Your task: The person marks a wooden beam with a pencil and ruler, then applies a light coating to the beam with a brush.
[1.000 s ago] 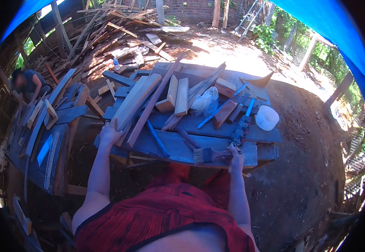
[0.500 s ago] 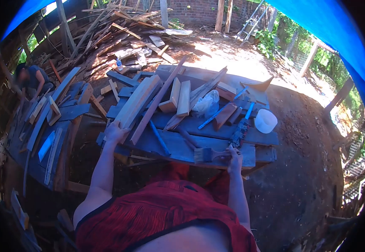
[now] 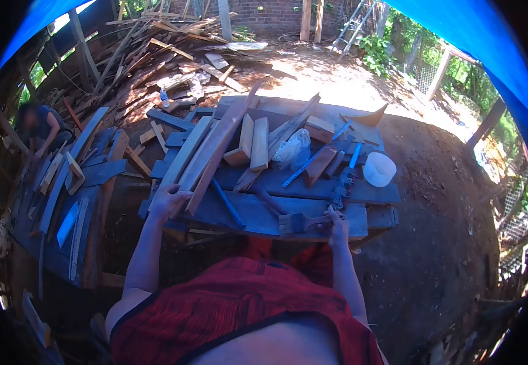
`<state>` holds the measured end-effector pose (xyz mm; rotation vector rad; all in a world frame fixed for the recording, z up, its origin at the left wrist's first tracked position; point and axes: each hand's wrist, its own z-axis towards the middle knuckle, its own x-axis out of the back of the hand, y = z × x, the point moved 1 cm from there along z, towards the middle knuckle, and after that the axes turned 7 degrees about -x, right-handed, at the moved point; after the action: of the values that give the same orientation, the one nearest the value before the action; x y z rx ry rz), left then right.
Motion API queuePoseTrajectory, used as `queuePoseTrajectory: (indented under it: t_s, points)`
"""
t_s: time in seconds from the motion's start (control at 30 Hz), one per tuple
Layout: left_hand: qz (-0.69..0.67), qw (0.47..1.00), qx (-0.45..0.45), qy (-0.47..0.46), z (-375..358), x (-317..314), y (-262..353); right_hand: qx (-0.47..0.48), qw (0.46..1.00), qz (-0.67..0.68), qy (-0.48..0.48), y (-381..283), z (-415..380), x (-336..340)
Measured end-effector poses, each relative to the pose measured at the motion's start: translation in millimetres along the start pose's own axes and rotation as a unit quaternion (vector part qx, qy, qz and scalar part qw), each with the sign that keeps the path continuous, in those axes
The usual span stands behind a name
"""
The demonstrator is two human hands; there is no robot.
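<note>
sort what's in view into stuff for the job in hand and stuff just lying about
Likely for the job:
brush, held in the right hand
long boards, at the left hand
table

Seemingly just lying about:
plastic bag
bottle near the wood pile
ladder

L hand now fingers-out twd 3 o'clock, & boards at its 1 o'clock, seemingly one block b4, show a dark gap.

Sunlight overexposes the brown earth ground beyond the grey wooden plank workbench, which lies in dim, bluish shade. Fisheye distortion bends the outer field; black vignetting rings it.
</note>
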<state>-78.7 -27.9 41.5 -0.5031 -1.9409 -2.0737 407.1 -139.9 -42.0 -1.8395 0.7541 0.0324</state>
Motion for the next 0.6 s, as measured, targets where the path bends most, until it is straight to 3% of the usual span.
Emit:
queuePoseTrajectory:
  t_s: [0.03, 0.13, 0.3, 0.37, 0.43, 0.5, 0.53, 0.6]
  points:
    - [-0.143, 0.987, 0.031, -0.065, 2, -5, 0, -0.001, 1.0, 0.004, 0.009, 0, 1, 0]
    - [-0.229, 0.961, 0.095, -0.121, -15, -34, 31, 0.01, 0.999, 0.015, 0.031, 2, 1, -1]
    - [-0.22, 0.953, 0.094, -0.188, -18, -74, 61, 0.016, 0.999, 0.021, 0.024, -4, 7, -8]
    - [-0.138, 0.971, 0.007, -0.198, -17, -86, 59, 0.017, 0.999, 0.02, 0.036, -1, 11, -4]
    - [-0.114, 0.971, 0.015, -0.21, -20, -96, 67, 0.016, 0.999, 0.017, 0.038, 0, 12, -4]
    - [0.171, 0.959, -0.172, -0.148, -19, -104, 62, 0.006, 0.999, 0.024, 0.025, -1, 12, -5]
    - [0.112, 0.973, -0.112, -0.167, -17, -107, 57, 0.005, 0.999, 0.023, 0.025, -2, 11, -6]
    - [0.126, 0.973, -0.114, -0.158, -15, -107, 51, 0.006, 1.0, 0.014, 0.018, -4, 8, -6]
